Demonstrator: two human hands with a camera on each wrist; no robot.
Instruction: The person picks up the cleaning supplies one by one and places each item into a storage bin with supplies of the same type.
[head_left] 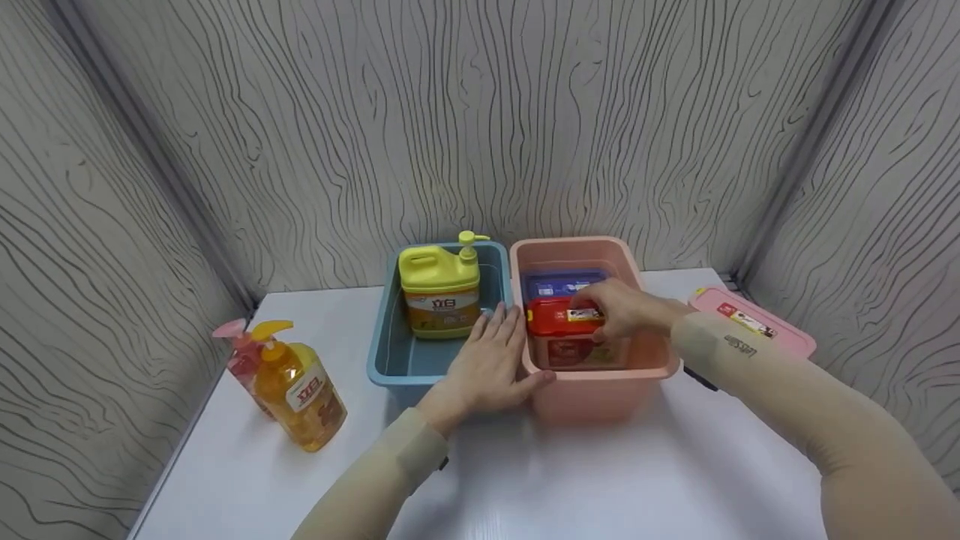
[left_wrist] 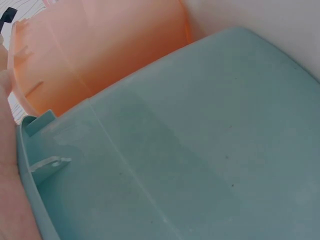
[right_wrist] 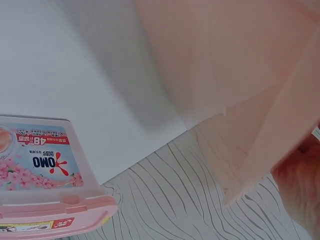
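Note:
My right hand [head_left: 630, 307] reaches into the pink bin [head_left: 592, 405] and grips a red-lidded plastic box [head_left: 555, 321] by its right end. Behind that box, in the same bin, lies a blue-lidded box [head_left: 559, 286]. Fingers extended, my left hand [head_left: 486, 367] rests on the adjoining rims of the pink bin and the blue bin [head_left: 380, 330]. A yellow pump jug [head_left: 442, 300] stands inside the blue bin. The left wrist view shows mostly bin walls; in the right wrist view the bin wall hides most of the right hand [right_wrist: 302, 187].
At the table's left stand an orange pump bottle [head_left: 300, 397] and a pink pump bottle [head_left: 244, 356], with a yellowish one partly hidden behind. A pink-lidded OMO box [right_wrist: 45, 170] stands right of the pink bin. Patterned panels [head_left: 450, 112] wall in the table [head_left: 600, 480].

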